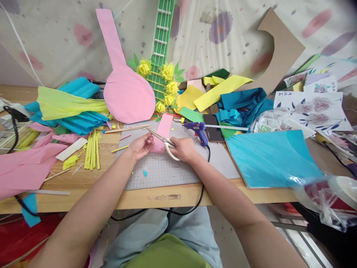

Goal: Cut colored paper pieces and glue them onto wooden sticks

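My right hand (182, 149) grips scissors (168, 143) with white handles, their blades pointing left and away from me. Close to the blade tips, my left hand (141, 146) has its fingers curled together; whatever they pinch is too small or hidden to make out. Beneath the scissors a strip of pink paper (165, 125) lies on the grey cutting mat (156, 175). Just right of my right hand rests a blue glue gun (198, 130) with a white glue stick in its back. Thin wooden sticks (125, 129) lie beyond my left hand.
Behind the mat stand a pink banjo-shaped piece (129, 95) and a green instrument neck (161, 41) with yellow paper flowers (168, 70). At right are a phone (213, 128) and a blue sheet (273, 160). Yellow strips (92, 150) and crepe paper (69, 104) cover the left.
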The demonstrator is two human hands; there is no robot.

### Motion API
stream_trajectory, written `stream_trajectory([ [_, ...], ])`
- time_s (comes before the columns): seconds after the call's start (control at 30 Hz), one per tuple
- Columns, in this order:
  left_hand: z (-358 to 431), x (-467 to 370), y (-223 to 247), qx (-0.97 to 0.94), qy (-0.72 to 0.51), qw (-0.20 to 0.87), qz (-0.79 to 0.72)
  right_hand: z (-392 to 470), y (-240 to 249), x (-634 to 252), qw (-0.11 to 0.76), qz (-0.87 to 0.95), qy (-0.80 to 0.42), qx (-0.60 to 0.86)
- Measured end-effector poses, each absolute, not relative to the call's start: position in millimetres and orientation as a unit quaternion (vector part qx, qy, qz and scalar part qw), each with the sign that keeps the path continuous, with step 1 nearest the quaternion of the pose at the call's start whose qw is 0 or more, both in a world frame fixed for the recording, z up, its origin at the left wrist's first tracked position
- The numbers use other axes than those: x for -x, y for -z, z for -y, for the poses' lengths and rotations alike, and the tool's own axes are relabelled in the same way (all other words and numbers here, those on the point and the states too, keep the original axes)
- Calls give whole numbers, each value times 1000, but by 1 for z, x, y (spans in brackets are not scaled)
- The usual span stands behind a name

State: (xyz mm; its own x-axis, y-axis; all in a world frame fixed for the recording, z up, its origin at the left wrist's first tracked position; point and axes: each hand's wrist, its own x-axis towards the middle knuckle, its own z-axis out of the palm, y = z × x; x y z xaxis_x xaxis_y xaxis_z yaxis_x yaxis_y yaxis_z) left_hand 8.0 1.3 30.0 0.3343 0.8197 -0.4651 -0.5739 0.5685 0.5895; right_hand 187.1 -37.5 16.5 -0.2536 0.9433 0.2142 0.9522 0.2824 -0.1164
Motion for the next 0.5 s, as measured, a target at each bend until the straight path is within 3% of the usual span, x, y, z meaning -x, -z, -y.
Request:
stream_trajectory([
  [0.2, -1, -4, -30, -123, -411, 829, -359, 37, -22, -190, 158, 816, -18, 555],
  [0.5, 2, -7, -34, -104, -408, 829, -369, 38, -22, -186, 147, 835, -11, 531],
])
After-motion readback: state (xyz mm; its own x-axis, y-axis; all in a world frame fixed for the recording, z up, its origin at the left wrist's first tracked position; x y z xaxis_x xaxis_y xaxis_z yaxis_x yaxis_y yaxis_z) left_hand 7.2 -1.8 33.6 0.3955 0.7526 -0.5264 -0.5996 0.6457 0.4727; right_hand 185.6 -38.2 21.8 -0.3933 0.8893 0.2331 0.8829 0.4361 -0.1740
